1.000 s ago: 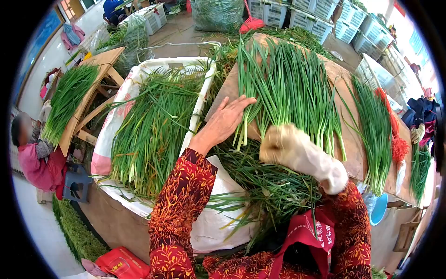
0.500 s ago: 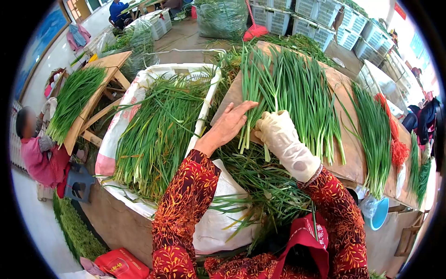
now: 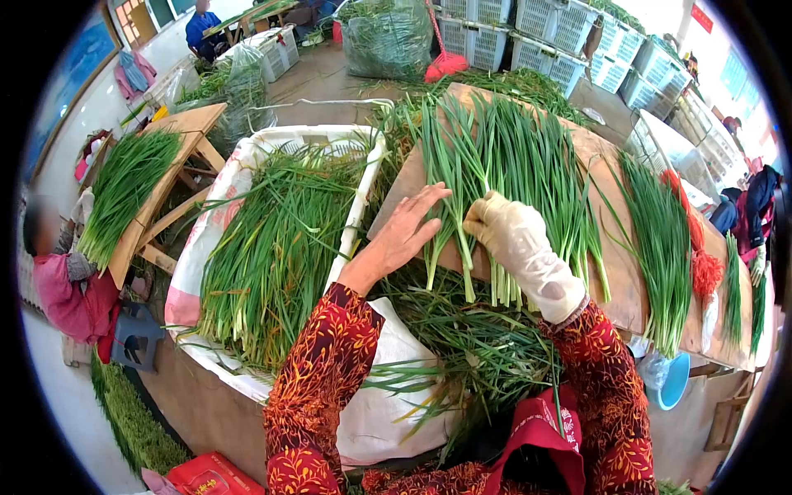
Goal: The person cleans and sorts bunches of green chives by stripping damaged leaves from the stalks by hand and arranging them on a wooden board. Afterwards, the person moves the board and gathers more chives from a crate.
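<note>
A layer of green Chinese chives lies on a slanted wooden board in front of me, pale stem ends towards me. My left hand, bare, is open with its fingers stretched out beside the left edge of this layer. Its fingertips are close to the leaves; I cannot tell whether they touch. My right hand wears a cream glove. Its fingers are pinched at the pale end of a chive stalk, over the layer. The glove hides part of the stems beneath it.
A white lined crate full of chives stands at left. Loose leaves pile below the wooden board. Another chive bundle and a red string bundle lie at right. A blue bucket is below; a person sits left.
Both hands have shifted slightly. My left hand has drawn a little away from the chives. Several stems left of the glove now show more of their pale ends.
</note>
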{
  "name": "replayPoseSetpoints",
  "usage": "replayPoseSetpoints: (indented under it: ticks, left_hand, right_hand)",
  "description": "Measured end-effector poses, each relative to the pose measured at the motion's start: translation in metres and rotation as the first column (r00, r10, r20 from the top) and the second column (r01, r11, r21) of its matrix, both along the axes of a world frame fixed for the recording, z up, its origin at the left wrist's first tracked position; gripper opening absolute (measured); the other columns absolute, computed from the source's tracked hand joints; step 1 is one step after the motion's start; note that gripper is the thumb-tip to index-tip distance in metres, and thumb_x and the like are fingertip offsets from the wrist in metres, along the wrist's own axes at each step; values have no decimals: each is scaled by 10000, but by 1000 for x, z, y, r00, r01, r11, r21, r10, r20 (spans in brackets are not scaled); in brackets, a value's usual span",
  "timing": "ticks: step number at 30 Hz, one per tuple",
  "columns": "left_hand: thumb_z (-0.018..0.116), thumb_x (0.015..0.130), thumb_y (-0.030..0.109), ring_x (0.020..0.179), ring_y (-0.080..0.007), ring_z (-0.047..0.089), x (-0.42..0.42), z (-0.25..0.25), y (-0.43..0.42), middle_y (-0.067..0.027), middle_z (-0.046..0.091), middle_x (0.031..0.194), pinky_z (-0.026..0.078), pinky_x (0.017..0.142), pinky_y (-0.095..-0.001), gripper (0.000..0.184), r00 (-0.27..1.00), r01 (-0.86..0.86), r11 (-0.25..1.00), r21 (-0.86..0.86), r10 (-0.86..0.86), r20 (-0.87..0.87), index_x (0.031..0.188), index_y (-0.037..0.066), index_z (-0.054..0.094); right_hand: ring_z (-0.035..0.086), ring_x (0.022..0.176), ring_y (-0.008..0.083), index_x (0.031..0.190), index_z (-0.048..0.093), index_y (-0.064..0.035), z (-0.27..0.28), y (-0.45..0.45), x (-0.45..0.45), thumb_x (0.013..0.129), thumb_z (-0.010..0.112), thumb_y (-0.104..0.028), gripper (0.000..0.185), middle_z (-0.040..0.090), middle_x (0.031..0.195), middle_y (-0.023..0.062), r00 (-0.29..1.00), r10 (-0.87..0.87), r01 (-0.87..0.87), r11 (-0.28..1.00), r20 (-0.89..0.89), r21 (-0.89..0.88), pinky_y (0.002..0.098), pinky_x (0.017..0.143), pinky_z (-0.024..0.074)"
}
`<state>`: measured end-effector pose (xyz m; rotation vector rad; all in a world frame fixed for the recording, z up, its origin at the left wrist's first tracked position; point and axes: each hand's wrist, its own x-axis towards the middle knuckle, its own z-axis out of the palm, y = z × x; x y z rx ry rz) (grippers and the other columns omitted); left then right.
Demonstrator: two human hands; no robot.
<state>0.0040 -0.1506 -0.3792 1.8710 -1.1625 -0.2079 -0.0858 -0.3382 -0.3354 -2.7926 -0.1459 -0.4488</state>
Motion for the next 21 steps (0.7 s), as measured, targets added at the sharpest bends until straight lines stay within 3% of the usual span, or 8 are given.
replayPoseSetpoints:
  ticks: [2, 5, 7, 13, 16, 19, 21]
  left_hand:
    - [407, 961, 260, 1396, -256, 211, -1, 3, -7, -75, 320, 1470, 101, 1139, -453, 456, 996, -27, 998, 58, 22, 85, 1397, 146, 337]
    - [425, 955, 252, 1393, -244, 217, -1, -3, -12, -61, 315, 1474, 93, 1140, -464, 456, 979, -71, 980, 186, 33, 200, 1395, 159, 347]
    - [435, 948, 237, 1390, -238, 223, 1, -7, -11, -53, 312, 1476, 94, 1140, -469, 460, 970, -76, 962, 263, 10, 244, 1394, 157, 350]
    - [418, 939, 165, 1387, -234, 227, -1, -9, -10, -35, 324, 1469, 112, 1139, -474, 434, 951, -96, 957, 274, 6, 311, 1370, 142, 374]
    - [410, 939, 157, 1386, -225, 231, -1, -11, -9, -32, 329, 1465, 118, 1140, -469, 429, 944, -113, 955, 275, 17, 329, 1367, 162, 380]
    - [402, 941, 150, 1384, -216, 236, 0, -13, -12, -29, 332, 1463, 119, 1141, -468, 427, 938, -126, 947, 296, 17, 345, 1366, 188, 388]
    - [396, 943, 148, 1383, -210, 237, 1, -15, -12, -26, 328, 1465, 116, 1142, -469, 426, 944, -124, 949, 290, 23, 328, 1365, 203, 392]
  right_hand:
    - [618, 673, 308, 808, 631, -98, -4, 5, -1, 773, 649, -249, 156, 593, 759, 106, 998, 66, -66, 998, -1, 7, 424, 603, 491]
    - [616, 693, 293, 829, 630, -117, -7, 10, -1, 804, 630, -265, 151, 599, 798, 76, 999, 32, -37, 994, -42, -106, 409, 617, 476]
    - [614, 668, 297, 839, 629, -116, -15, 3, 4, 802, 631, -259, 148, 598, 769, 78, 998, 48, -45, 996, 47, -81, 409, 592, 479]
    - [612, 669, 313, 844, 632, -103, -18, 1, 10, 800, 633, -257, 160, 599, 753, 90, 997, 46, -38, 992, 69, -118, 408, 583, 484]
    - [630, 696, 290, 862, 641, -94, 4, 10, -5, 805, 649, -261, 176, 624, 790, 88, 984, 33, -38, 999, -175, -22, 375, 605, 495]
    - [647, 752, 302, 900, 648, -80, 29, 13, -32, 831, 624, -292, 224, 660, 820, 99, 879, 87, 2, 982, -469, 187, 386, 667, 507]
    - [653, 786, 193, 932, 664, -84, 44, 18, -63, 821, 679, -291, 235, 661, 885, 94, 816, 234, -12, 921, -528, 389, 309, 703, 507]
